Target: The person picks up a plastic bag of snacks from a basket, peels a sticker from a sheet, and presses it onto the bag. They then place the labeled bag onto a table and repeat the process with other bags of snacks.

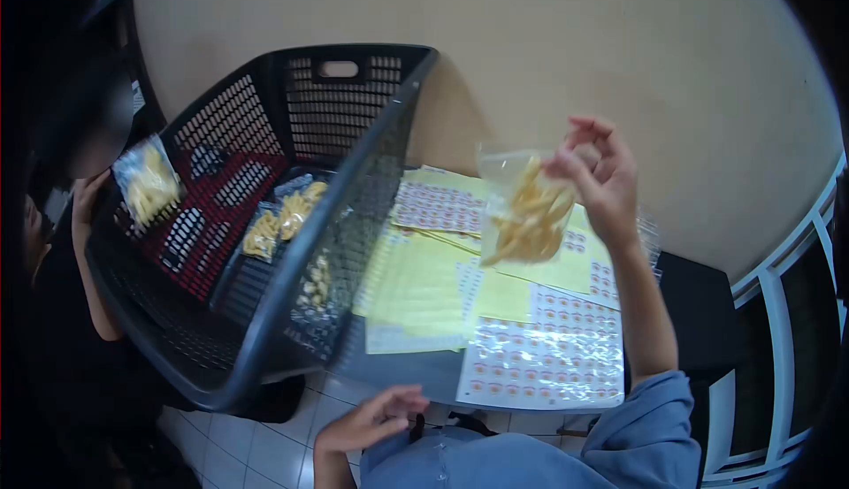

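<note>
My right hand (606, 179) is raised over the table, thumb and fingers pinching a clear plastic bag (531, 219) of pale yellow stick-shaped pieces by its side near the top. The bag hangs above yellow-backed sticker sheets (416, 286) and a white sheet of small round stickers (544, 347). Low in front of my body, my left hand (376, 418) holds nothing, its fingers loosely apart. To the left, a large black plastic basket (332, 104) contains several filled bags, among them a bag of yellow pieces (299, 210).
At the far left, another person's hand (87, 195) is beside a bag of pale pieces (150, 188) at the basket's rim. A plain wall (575, 38) stands behind the table (398, 370). White-framed panels (778, 339) are at the right.
</note>
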A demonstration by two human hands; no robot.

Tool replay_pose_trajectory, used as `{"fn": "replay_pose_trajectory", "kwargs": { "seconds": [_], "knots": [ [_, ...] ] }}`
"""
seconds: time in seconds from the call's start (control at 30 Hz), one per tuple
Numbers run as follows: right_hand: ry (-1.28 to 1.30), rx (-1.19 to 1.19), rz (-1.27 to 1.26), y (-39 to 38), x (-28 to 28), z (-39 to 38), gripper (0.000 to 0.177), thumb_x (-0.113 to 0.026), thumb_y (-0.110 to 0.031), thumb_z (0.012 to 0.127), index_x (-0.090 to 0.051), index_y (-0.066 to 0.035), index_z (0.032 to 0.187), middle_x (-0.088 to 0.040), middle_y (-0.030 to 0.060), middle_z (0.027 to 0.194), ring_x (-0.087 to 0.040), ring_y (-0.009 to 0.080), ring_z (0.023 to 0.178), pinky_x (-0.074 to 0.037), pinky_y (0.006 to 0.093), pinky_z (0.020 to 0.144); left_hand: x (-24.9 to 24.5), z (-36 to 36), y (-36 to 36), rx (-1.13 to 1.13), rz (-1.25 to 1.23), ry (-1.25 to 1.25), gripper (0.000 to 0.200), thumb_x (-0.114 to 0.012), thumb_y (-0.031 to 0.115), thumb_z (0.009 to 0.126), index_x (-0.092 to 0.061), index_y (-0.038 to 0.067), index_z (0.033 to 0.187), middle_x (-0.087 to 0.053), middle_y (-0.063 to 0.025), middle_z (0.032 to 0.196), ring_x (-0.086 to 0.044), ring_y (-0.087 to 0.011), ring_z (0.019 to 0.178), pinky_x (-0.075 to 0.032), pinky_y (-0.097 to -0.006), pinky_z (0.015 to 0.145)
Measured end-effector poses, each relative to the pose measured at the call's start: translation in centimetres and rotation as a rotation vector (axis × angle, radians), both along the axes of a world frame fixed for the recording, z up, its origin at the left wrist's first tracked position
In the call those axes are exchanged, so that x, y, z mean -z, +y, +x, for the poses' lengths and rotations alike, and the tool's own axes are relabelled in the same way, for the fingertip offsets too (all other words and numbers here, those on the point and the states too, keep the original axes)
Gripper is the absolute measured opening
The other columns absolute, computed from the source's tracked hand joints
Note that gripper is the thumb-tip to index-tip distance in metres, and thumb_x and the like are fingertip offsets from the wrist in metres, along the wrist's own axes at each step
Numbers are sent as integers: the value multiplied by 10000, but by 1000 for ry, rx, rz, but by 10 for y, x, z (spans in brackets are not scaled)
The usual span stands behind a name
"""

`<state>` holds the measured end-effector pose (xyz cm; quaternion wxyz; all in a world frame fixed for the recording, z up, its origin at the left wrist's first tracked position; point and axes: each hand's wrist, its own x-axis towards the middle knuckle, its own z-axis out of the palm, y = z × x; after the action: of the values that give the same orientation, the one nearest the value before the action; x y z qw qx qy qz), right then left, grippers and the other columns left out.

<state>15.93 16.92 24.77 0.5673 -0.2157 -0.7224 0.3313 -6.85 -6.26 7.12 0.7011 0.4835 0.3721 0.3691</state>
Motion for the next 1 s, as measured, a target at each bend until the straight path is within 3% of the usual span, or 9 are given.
{"fn": "replay_pose_trajectory", "kwargs": {
  "seconds": [0.17, 0.23, 0.33, 0.37, 0.43, 0.47, 0.6, 0.7, 1.0],
  "knots": [
    [115, -54, -183, -20, 53, 51, 330, -507, 54, 773, -399, 22, 1084, -494, 66, 876, -608, 179, 746, -509, 244, 676, -29, 78, 104, -353, 498, -41, 495, -560, 125, 778, -341, 22, 1209, -462, -104, 1137, -440, -187, 1064, -356, -324, 889],
    [142, -89, -251, -27, 69, 64, 332, -508, 53, 773, -398, 18, 1085, -493, 65, 877, -606, 174, 745, -508, 244, 681, -42, 112, 140, -471, 535, -172, 452, -573, 109, 768, -386, 4, 1165, -473, -100, 1120, -448, -171, 1045, -356, -314, 887],
    [177, -108, -317, -37, 88, 78, 346, -519, 56, 767, -398, 7, 1087, -487, 66, 885, -597, 166, 759, -509, 246, 690, -47, 147, 168, -427, 636, -163, 352, -586, 87, 761, -472, -9, 1081, -524, -89, 1044, -493, -145, 978, -386, -280, 847],
    [182, -102, -320, -37, 93, 81, 356, -524, 58, 763, -395, 5, 1090, -485, 67, 891, -595, 164, 763, -510, 245, 688, -45, 154, 170, -427, 634, -166, 352, -586, 87, 761, -472, -9, 1081, -524, -89, 1044, -493, -145, 978, -386, -280, 847],
    [162, -79, -322, -38, 99, 88, 368, -533, 53, 761, -392, 3, 1097, -487, 75, 904, -589, 163, 782, -499, 249, 710, -41, 164, 171, -411, 351, -210, 241, -593, 71, 762, -548, -12, 984, -570, -70, 940, -534, -121, 895, -415, -248, 799],
    [147, -56, -322, -37, 102, 89, 381, -543, 47, 759, -388, 1, 1104, -490, 83, 917, -583, 163, 801, -488, 253, 732, -41, 171, 172, -479, 435, -214, 160, -582, 64, 774, -581, -7, 918, -582, -49, 848, -547, -99, 806, -427, -217, 735],
    [224, -49, -325, -33, 118, 82, 415, -576, 7, 755, -382, 3, 1122, -526, 106, 941, -553, 158, 884, -419, 269, 820, -33, 174, 179, -540, 531, -134, 130, -579, 54, 772, -583, -1, 890, -568, -47, 829, -529, -96, 795, -413, -221, 727],
    [271, -61, -504, -37, 120, 76, 426, -591, 10, 744, -389, 6, 1119, -560, 101, 906, -559, 140, 870, -425, 258, 803, -36, 173, 179, -567, 569, -33, 106, -575, 42, 769, -579, 1, 866, -555, -48, 813, -514, -97, 792, -401, -228, 725],
    [226, 89, -443, -53, 117, 54, 425, -608, 21, 729, -410, 19, 1105, -573, 104, 890, -564, 116, 838, -447, 228, 734, -42, 151, 175, -491, 573, -99, 71, -576, 12, 762, -572, -4, 830, -557, -73, 806, -532, -109, 770, -420, -234, 710]
  ]
}}
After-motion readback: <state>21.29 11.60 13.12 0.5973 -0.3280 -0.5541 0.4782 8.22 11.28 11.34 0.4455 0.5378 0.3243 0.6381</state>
